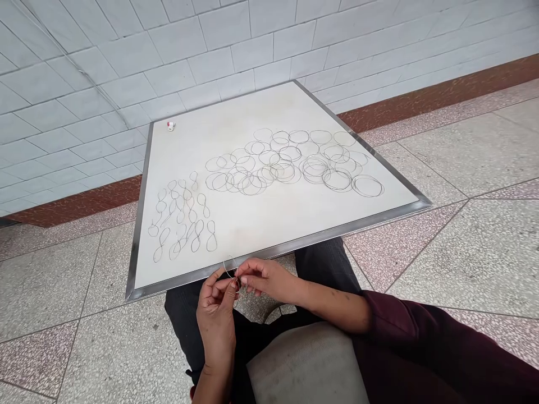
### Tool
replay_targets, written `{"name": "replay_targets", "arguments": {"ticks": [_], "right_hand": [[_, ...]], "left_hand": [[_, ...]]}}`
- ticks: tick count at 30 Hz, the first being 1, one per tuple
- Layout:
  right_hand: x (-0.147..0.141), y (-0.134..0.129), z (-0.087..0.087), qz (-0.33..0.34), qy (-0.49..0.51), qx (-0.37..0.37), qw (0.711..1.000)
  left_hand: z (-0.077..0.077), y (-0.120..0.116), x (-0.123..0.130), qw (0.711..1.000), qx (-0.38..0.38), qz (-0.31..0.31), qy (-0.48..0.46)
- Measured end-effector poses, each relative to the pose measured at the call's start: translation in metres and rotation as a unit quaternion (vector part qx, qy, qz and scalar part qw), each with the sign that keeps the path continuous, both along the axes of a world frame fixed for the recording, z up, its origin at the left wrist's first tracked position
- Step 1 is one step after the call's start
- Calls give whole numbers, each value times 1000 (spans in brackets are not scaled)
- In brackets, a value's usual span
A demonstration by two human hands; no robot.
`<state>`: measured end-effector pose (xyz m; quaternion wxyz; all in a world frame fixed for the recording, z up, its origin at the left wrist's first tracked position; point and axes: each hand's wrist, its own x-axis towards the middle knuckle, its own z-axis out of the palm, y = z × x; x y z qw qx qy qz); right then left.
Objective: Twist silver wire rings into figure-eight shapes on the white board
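Observation:
A thin wire loop [228, 271] is held just off the table's near edge, above my lap. My left hand [218, 303] pinches it between thumb and fingers. On its right side, my right hand [263, 279] has its fingertips closed at the same wire, close to the left thumb. Part of the loop hangs below the fingers, and its exact shape there is hard to make out. On the table to the left lie several wire figure-eights [196, 235]. Farther back and to the right, several round wire rings [337, 179] overlap one another.
The white table [269, 224] has a metal-trimmed edge and stands against a tiled wall [236, 39]. A small red-and-white object [170, 126] sits near its far left corner. Speckled floor tiles [122, 342] surround it. A grey cloth or cushion [309, 365] is at my lap.

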<state>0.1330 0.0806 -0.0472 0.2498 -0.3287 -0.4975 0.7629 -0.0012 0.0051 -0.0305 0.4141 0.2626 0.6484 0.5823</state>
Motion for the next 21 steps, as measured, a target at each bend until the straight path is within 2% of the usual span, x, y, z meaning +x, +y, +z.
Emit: {"name": "replay_targets", "arguments": {"ticks": [3,6,13,17,21], "right_hand": [[-1,-1,0,2,18,-3,1000],[-3,-3,-2,-3,41,-16,999],[-4,-7,-3,-37,34,-9,999],[-2,-8,-1,-35,17,55,998],[0,-9,1,-36,-42,176,983]], "left_hand": [[1,-2,1,997,7,12,80],[2,-3,2,994,11,5,106],[3,-1,3,1000,20,-20,-6],[3,0,2,997,9,-25,-72],[4,0,2,995,-2,-20,-101]]}}
